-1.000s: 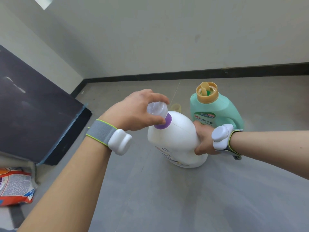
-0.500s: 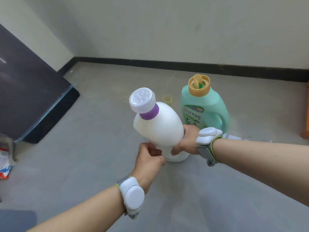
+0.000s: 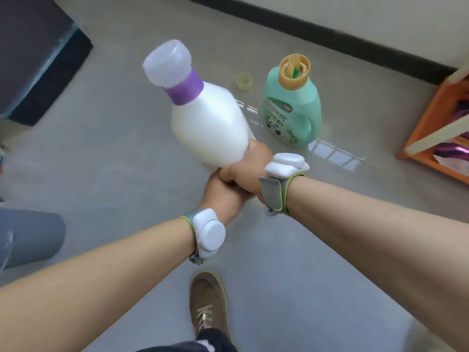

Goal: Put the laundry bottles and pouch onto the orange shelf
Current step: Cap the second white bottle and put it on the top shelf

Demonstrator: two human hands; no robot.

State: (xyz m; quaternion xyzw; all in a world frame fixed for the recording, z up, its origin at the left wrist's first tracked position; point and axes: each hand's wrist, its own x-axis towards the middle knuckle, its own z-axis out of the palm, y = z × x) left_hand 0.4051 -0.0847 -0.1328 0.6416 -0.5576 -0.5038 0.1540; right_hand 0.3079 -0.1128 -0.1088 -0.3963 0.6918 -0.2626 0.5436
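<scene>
Gripping the white bottle (image 3: 210, 123) by its base, both the left hand (image 3: 223, 194) and right hand (image 3: 247, 171) are now lifting it off the floor, readying it for the orange shelf (image 3: 431, 118).

Grey floor (image 3: 114, 158) meets pale wall (image 3: 380, 19) above black skirting (image 3: 330, 34).
</scene>
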